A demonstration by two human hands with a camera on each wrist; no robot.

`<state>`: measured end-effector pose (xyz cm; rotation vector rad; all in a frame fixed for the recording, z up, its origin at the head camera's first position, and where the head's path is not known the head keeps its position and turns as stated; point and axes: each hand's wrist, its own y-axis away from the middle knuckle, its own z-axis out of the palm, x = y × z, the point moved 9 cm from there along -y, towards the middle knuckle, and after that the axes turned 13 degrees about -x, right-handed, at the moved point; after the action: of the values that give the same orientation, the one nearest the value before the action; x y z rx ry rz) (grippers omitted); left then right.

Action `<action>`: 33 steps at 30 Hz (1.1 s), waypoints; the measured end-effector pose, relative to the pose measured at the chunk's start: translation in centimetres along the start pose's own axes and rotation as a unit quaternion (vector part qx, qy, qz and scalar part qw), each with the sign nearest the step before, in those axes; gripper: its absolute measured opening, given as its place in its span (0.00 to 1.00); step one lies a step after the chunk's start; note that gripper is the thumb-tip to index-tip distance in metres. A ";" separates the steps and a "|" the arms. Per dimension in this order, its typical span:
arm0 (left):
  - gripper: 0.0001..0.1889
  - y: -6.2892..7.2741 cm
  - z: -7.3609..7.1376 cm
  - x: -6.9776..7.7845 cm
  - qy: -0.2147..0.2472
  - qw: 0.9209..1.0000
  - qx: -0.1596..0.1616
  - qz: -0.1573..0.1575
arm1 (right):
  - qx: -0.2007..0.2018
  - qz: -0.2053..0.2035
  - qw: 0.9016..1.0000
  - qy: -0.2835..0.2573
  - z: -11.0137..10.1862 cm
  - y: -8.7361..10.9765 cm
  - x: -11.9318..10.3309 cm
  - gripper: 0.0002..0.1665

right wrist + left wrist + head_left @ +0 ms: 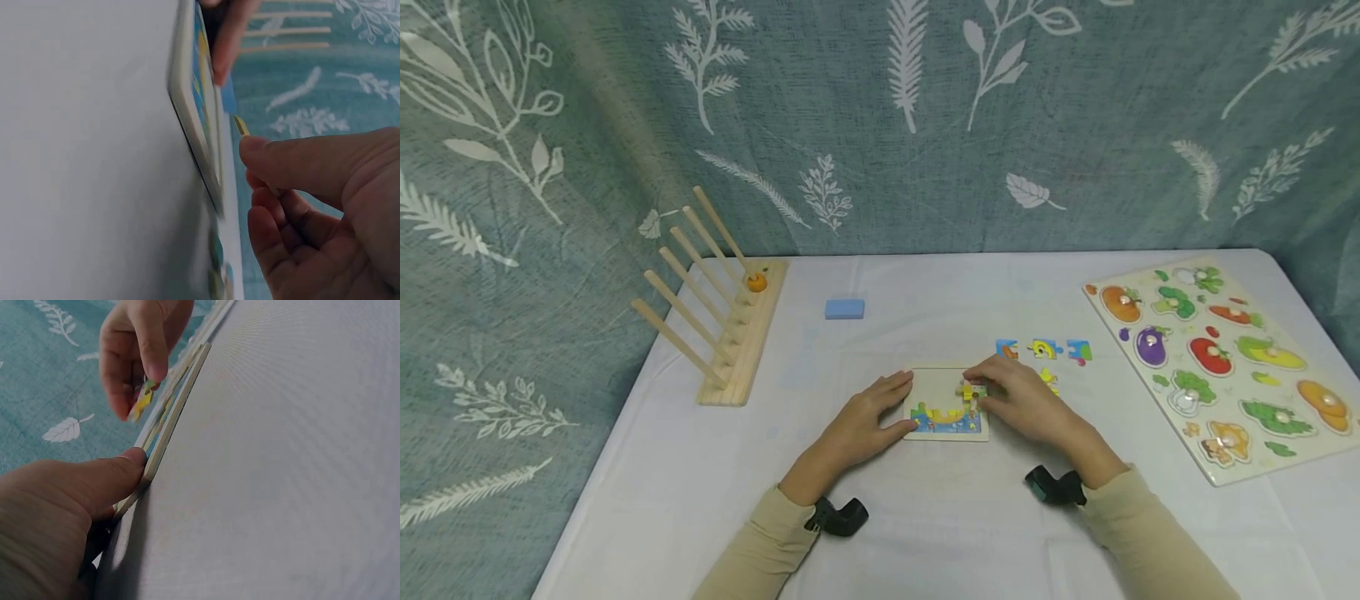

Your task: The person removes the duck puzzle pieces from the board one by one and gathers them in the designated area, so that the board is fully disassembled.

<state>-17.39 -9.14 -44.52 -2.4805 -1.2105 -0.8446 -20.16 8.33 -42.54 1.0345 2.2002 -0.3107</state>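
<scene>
Between my hands a shallow wooden puzzle tray lies on the white table. Joined blue and yellow jigsaw pieces fill its near part; bare wood shows behind them. My left hand holds the tray by its left side, thumb on the rim in the left wrist view. Over the tray's right side, my right hand pinches a yellow puzzle piece with some green on it. The right wrist view shows this piece edge-on between thumb and fingers, above the tray.
Loose puzzle pieces lie behind my right hand. A vegetable knob puzzle board covers the table's right side. At the left stands a wooden peg rack with an orange bead. A blue block lies farther back.
</scene>
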 end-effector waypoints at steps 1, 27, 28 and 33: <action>0.33 0.0 0.0 0.0 0.000 1.000 0.000 0.001 | 0.005 0.005 1.000 -0.002 -0.4 0.2 0.3 0.21; 0.33 0.1 0.2 -0.1 0.004 1.000 -0.006 0.001 | 0.072 0.095 0.992 0.034 -5.8 8.4 7.9 0.20; 0.33 0.1 0.2 -0.1 0.003 1.000 -0.006 0.001 | 0.073 0.099 0.992 0.036 -5.8 8.6 8.1 0.20; 0.33 0.1 0.1 0.0 0.005 1.000 -0.007 0.002 | 0.081 0.104 0.991 0.031 -5.8 9.2 8.8 0.19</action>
<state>-17.30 -9.13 -44.61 -2.4851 -1.1991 -0.8657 -20.01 22.32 -43.52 1.3688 2.1253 -0.3703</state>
